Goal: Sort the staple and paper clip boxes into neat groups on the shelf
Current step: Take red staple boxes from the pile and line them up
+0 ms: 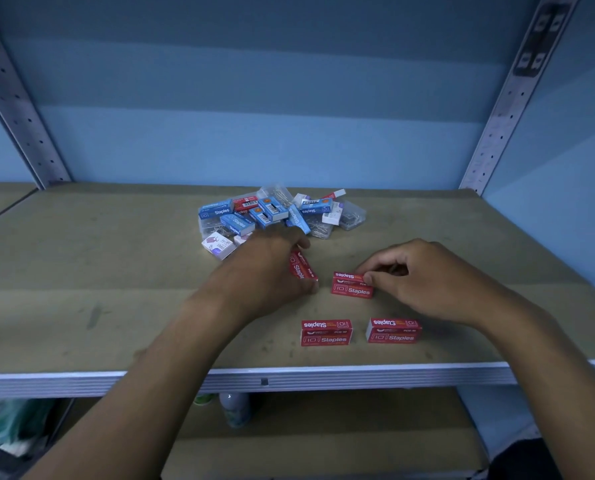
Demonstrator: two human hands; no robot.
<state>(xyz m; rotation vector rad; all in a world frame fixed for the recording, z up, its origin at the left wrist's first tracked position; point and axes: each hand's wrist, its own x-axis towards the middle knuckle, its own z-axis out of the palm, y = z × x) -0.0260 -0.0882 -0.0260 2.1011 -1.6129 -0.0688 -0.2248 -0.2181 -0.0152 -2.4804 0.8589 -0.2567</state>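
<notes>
A pale blue wall point(254, 98) fills the background, crossed by soft horizontal bands of lighter and darker shade — the light is dim and cool. Two grey metal uprights point(507, 109) with rows of small holes rise at left and right, framing a flat, scuffed tan shelf board point(81, 271) edged along the front by a ribbed white metal rail point(358, 377). Below it sits another tan board point(323, 445) in shadow, with a bottle point(235, 408) standing near its back and something greenish and blurred at the far left.
</notes>
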